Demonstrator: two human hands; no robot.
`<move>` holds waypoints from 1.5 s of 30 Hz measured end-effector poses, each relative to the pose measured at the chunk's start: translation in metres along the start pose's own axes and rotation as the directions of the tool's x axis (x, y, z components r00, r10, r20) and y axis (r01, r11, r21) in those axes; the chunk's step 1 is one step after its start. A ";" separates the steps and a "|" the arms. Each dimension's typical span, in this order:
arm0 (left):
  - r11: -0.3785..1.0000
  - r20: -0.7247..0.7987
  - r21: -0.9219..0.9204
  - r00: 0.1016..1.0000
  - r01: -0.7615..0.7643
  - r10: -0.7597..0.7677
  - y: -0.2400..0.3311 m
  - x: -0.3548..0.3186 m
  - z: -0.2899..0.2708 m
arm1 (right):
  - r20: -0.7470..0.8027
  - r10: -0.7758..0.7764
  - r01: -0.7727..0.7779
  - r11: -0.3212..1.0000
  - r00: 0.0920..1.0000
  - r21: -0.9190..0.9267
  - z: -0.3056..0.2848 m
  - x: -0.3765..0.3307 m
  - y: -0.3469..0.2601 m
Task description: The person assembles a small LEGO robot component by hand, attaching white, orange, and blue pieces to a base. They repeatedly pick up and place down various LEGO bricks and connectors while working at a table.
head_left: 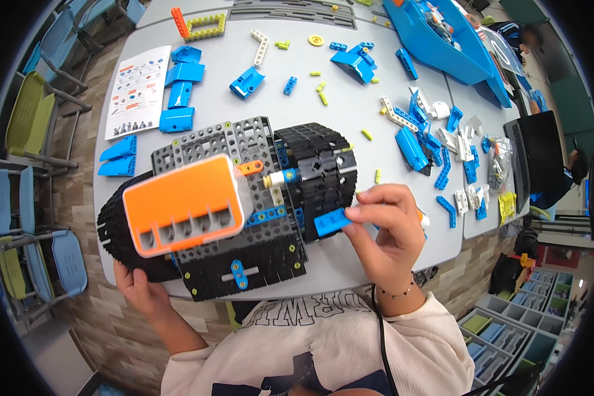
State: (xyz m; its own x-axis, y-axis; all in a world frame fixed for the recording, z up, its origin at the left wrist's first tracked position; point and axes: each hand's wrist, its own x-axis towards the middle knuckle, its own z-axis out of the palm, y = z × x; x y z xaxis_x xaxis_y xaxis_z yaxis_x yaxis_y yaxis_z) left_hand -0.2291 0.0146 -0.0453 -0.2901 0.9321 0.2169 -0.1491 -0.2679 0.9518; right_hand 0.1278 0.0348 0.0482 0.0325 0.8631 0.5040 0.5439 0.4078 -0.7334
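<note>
A large tracked model vehicle (228,241) built of grey and black bricks rests at the table's near edge. Its black treads run along both sides, and an orange and white box-shaped part (185,201) sits on top. My left hand (142,287) is at the near end of the left tread; its fingers are partly hidden beneath the model. Between thumb and fingertips, my right hand (389,228) pinches a flat blue panel piece (331,222) close to the right tread (320,171). Whether the panel touches the tread, I cannot tell.
An instruction sheet (137,92) lies at the left beside several blue curved panels (180,94). Loose blue, white and yellow pieces spread over the right side. A blue bin (442,39) of parts stands far right, with a dark laptop (541,158) nearer. Chairs (30,115) line the left.
</note>
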 end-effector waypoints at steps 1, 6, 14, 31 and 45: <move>1.000 -0.002 -0.007 1.000 -0.006 0.006 0.001 -0.002 -0.002 | 0.021 0.024 -0.024 1.000 1.000 0.014 -0.002 0.000 0.000; 0.990 -0.184 -0.052 0.973 0.130 -0.137 0.007 -0.019 -0.006 | 0.077 0.144 -0.152 0.983 0.987 0.105 -0.005 -0.006 -0.004; 0.994 -0.131 0.020 0.986 0.107 -0.103 -0.001 -0.021 -0.007 | 0.118 0.091 -0.112 0.977 0.989 0.183 -0.009 -0.009 0.004; 0.998 0.017 0.022 0.998 0.052 -0.052 0.014 -0.003 0.014 | 0.205 -0.046 -0.035 0.927 0.978 0.373 -0.017 -0.013 -0.002; 0.898 0.386 0.339 0.912 -0.281 0.140 0.044 -0.042 0.082 | -0.111 0.159 -0.116 0.938 0.981 0.326 -0.038 -0.032 0.001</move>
State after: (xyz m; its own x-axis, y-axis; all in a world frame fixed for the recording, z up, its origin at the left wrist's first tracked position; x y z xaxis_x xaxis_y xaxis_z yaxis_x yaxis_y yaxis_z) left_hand -0.1462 -0.0159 0.0050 0.0800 0.9066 0.4144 0.2687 -0.4200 0.8668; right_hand 0.1596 -0.0043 0.0486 0.2119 0.8785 0.4282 0.2337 0.3799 -0.8950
